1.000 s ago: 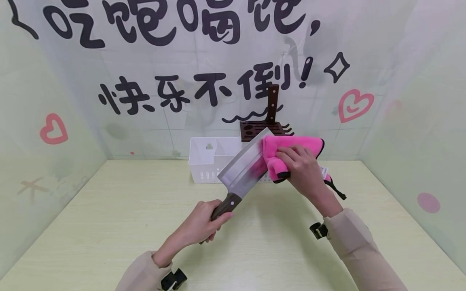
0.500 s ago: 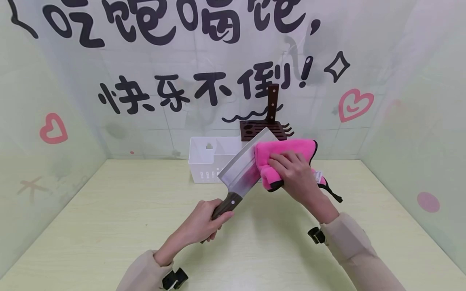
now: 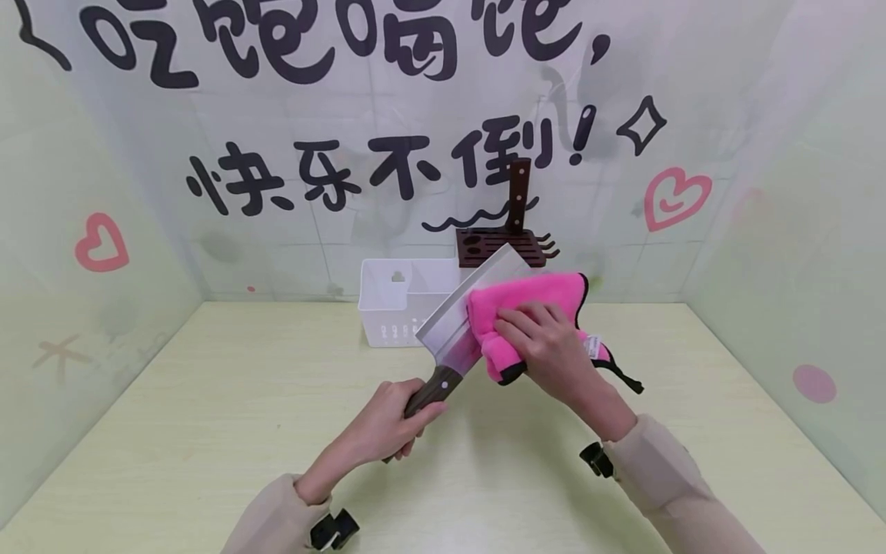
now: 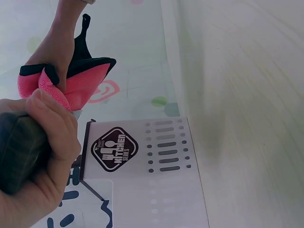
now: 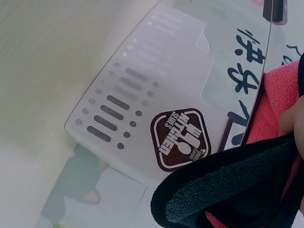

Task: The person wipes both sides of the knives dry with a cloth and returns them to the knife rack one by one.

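Note:
My left hand [image 3: 388, 423] grips the dark wooden handle of a cleaver [image 3: 439, 335] in the head view. The broad steel blade points up and to the right, above the table. A pink cloth [image 3: 529, 292] with black edging is bunched in my right hand [image 3: 550, 350]. It lies against the blade and covers much of its middle. In the left wrist view the handle's dark butt end [image 4: 21, 152] shows inside my curled fingers. The cloth's dark underside [image 5: 223, 185] appears in the right wrist view.
A white perforated basket [image 3: 384, 327] stands at the back of the table [image 3: 228, 400], partly behind the blade. At its right end is a brown slotted knife rack [image 3: 477, 250] with hooks, and one knife handle [image 3: 519, 196] sticks up from it. Walls enclose the back and sides.
My right hand has slid the cloth down and left along the blade, toward the handle, uncovering more of the blade's far end. The left hand and cleaver stay nearly still.

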Tool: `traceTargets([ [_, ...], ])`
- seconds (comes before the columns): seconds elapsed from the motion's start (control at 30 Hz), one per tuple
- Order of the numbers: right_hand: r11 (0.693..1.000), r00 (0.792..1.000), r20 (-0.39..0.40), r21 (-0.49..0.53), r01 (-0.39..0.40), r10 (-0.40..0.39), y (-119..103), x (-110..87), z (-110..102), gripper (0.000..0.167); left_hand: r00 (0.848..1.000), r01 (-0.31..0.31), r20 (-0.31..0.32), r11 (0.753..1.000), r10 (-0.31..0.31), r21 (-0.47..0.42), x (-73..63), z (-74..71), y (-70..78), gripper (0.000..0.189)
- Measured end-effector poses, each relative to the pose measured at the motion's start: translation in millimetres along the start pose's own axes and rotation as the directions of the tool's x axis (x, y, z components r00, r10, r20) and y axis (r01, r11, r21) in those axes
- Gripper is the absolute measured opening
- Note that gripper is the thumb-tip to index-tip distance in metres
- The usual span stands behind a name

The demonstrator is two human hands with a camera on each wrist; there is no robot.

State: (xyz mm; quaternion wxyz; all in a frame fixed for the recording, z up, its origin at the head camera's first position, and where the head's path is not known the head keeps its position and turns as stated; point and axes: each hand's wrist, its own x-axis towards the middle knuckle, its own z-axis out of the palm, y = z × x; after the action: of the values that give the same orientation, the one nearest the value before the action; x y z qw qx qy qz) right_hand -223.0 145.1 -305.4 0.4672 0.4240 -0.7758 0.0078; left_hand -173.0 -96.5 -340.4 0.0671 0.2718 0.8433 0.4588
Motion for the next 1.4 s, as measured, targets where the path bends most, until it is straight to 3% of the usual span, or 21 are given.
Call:
traceTargets([
  [0.3,0.997,0.997,0.003,0.032,0.076,-0.076,-9.5,3.8,-1.9,0.035,1.000,-0.003,0.000,1.000,0.003,0.002,3.3,-1.2,0.8,0.025],
  [0.83,0.987,0.987,-0.002,0.001,0.164,-0.164,-21.0,9.1,-4.3,0.039,1.000,0.000,0.004,1.000,0.001,-0.029,4.7,-4.3,2.9,0.028],
  [1.4,0.986,0.986,0.014,-0.002,0.167,-0.167,-17.4,10.1,-5.2,0.038,1.000,-0.007,0.006,1.000,0.007,-0.029,4.4,-4.1,2.6,0.029],
])
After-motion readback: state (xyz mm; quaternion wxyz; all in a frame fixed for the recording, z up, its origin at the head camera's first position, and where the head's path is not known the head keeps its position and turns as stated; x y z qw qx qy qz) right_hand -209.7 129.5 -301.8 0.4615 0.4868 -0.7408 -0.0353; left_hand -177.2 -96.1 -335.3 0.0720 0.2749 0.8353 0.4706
